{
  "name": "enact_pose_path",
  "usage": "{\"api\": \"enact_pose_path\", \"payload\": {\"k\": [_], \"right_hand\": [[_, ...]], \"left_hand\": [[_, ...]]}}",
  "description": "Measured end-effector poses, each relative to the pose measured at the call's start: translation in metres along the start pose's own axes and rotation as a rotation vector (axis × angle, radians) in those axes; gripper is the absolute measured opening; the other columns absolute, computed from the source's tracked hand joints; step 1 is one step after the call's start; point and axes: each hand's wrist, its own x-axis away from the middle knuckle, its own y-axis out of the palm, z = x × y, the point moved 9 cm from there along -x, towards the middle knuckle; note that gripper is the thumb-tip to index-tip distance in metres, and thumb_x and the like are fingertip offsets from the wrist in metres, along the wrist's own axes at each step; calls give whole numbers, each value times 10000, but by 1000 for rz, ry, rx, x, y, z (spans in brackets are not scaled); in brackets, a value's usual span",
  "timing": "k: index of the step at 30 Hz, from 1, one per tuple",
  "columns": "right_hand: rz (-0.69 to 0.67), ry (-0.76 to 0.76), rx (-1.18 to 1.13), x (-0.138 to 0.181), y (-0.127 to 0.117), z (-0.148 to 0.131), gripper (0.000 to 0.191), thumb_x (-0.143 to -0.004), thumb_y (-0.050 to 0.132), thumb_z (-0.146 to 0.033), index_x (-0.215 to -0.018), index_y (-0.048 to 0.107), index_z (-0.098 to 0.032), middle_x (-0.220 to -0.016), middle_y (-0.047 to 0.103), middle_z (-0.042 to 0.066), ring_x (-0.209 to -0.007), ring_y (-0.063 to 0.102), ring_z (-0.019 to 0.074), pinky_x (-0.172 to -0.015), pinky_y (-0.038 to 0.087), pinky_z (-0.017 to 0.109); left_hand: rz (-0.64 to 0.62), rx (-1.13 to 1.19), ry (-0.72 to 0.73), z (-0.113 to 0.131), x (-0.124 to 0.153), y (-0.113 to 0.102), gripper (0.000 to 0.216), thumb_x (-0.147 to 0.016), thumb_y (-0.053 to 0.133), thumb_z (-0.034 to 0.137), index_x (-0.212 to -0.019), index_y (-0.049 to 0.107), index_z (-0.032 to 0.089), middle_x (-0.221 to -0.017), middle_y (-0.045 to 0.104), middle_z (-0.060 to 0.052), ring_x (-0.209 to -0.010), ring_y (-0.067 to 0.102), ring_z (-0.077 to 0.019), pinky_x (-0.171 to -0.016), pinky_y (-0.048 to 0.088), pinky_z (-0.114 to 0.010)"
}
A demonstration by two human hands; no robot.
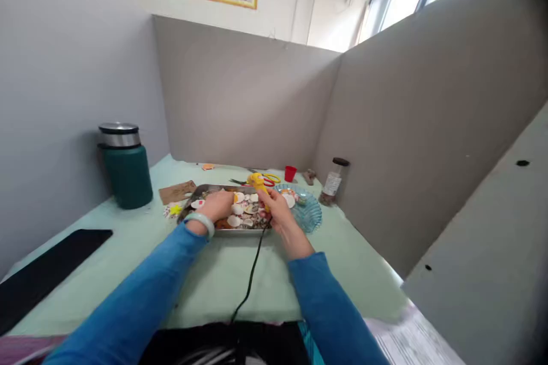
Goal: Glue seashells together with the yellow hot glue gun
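Best to point the yellow plastic-looking handheld tool (257, 181) away from the left hand (219, 205), with slack in the thin black cord (252, 274). Right hand (278, 211): fingers wrapped round tool, at right end of silver rectangular metal tray (240, 232). Left fingers among pale shells (234, 220); can't tell grip. Tool's bright yellow, head bulbous.

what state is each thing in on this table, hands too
green flask, standing, lid on
jar, black lid on
red cup, wide end up
metal tray, holding shells
blue dish, holding small pieces
yellow corded tool, held in the right hand
right hand, closed around the tool
left hand, over the tray, grip cannot be told
scissors, partly hidden, open or shut unclear
black slab, lying flat
black cord, slack
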Motion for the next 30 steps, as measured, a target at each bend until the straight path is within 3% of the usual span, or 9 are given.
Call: {"api": "enact_pose_path", "payload": {"k": [5,11,15,18,21,26,30], "right_hand": [[-42,19,-104,2,6,1,529,-492,884,-482,-799,565,-193,-626,499,-72,-536,426,66,-414,322,166],[-116,47,-217,1,13,5,483,-544,890,-423,-816,564,-194,-634,501,-67,-539,427,63,-411,327,156],[-125,49,-262,1,13,6,471,-563,886,-417,-813,560,-188,-650,531,-57,-551,442,65,-418,356,155],[-122,42,-320,2,14,4,465,-577,877,-426,-800,542,-192,-662,557,-47,-546,450,67,-417,356,158],[-134,45,-374,4,17,4,448,-605,862,-425,-781,516,-200,-631,536,-56,-512,429,63,-413,339,162],[-167,-24,-411,8,20,-1,404,-637,853,-369,-703,494,-196,-549,448,-81,-477,377,57,-434,357,181],[-213,-24,-380,10,23,-1,319,-684,817,-338,-737,542,-185,-543,452,-75,-472,379,61,-445,367,194]], "left_hand": [[-32,13,-12,4,-2,8,240,-785,598,175,-953,765,140,-1070,713,-243,-1016,671,-347,-876,501,-444],[47,74,-56,4,-8,7,251,-724,628,123,-931,769,106,-1035,705,-290,-986,675,-374,-822,496,-429],[52,181,-15,-8,-5,5,105,-664,678,167,-712,771,169,-773,736,-156,-777,680,-267,-691,476,-301],[132,631,14,-22,3,1,26,-589,746,194,-608,745,176,-593,679,-65,-594,600,-182,-570,420,-250],[39,1012,-43,-26,15,17,166,-576,795,264,-683,750,144,-516,618,-23,-448,496,-131,-467,375,-244],[-10,1535,-54,-13,34,19,356,-566,858,229,-873,724,110,-708,711,-69,-491,550,-104,-485,458,-227],[9,1752,-23,-10,38,11,302,-608,855,176,-868,721,103,-741,718,-80,-546,596,-100,-541,517,-218]]}}
